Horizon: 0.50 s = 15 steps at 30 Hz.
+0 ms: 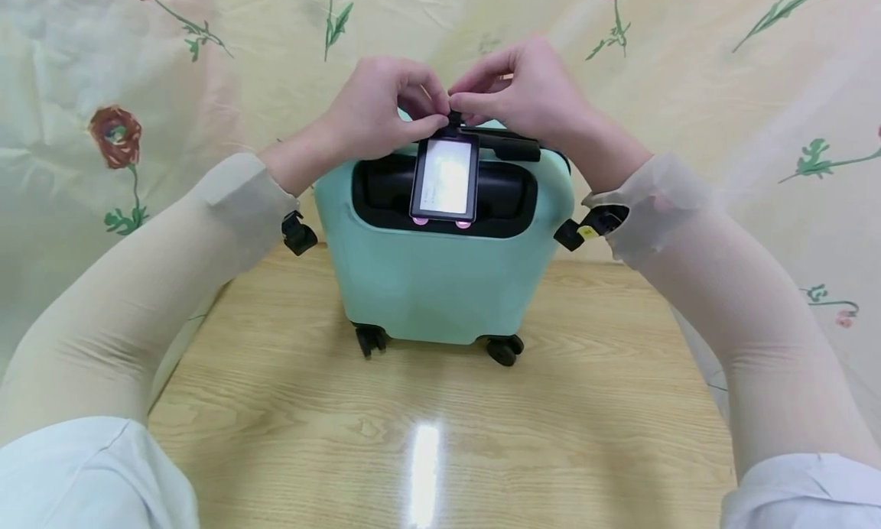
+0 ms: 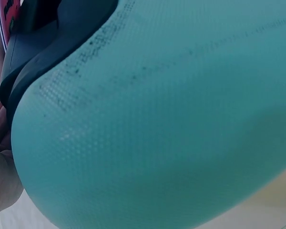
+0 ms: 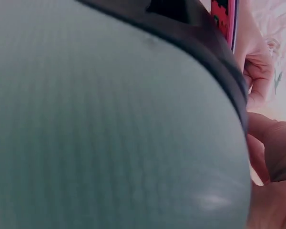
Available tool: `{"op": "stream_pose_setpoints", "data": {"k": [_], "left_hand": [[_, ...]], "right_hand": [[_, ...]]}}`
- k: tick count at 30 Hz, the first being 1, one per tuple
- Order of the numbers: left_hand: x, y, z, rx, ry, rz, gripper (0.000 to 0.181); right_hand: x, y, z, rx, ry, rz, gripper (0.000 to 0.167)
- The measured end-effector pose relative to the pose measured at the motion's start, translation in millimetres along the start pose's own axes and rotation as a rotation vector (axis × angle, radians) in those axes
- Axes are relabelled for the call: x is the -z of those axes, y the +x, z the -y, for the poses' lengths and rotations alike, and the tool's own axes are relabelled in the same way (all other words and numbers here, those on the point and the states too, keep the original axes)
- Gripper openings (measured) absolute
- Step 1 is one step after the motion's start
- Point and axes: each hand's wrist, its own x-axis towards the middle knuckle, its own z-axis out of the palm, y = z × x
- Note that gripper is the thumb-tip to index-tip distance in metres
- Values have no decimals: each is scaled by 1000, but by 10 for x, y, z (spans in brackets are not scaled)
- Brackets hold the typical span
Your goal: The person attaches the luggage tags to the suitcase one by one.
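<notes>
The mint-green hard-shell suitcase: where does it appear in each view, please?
Head: the mint-green hard-shell suitcase stands in the centre.
Left wrist: it fills most of the picture.
Right wrist: it fills the left and middle.
Shared landmark: its black inset panel, upper left in left wrist, upper right in right wrist.

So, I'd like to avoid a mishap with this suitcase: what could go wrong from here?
The teal suitcase stands on wheels on the wooden table, so a tug near its top might roll it. The tag seems to hang from the small black strap pinched between the left hand and the right hand; if that pinch slips, the tag could drop.
</notes>
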Motion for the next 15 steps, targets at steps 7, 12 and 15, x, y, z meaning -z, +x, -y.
{"op": "stream_pose_setpoints", "data": {"k": [7, 12, 15], "left_hand": [[-37, 6, 4, -12, -14, -27, 13], [-50, -1, 13, -24, -16, -41, 13], [-53, -4, 18, -48, -5, -47, 14]], "right_hand": [[11, -6, 5, -110, 143, 14, 26], [12, 5, 24, -143, 110, 26, 26], [33, 14, 40, -162, 76, 50, 27]]}}
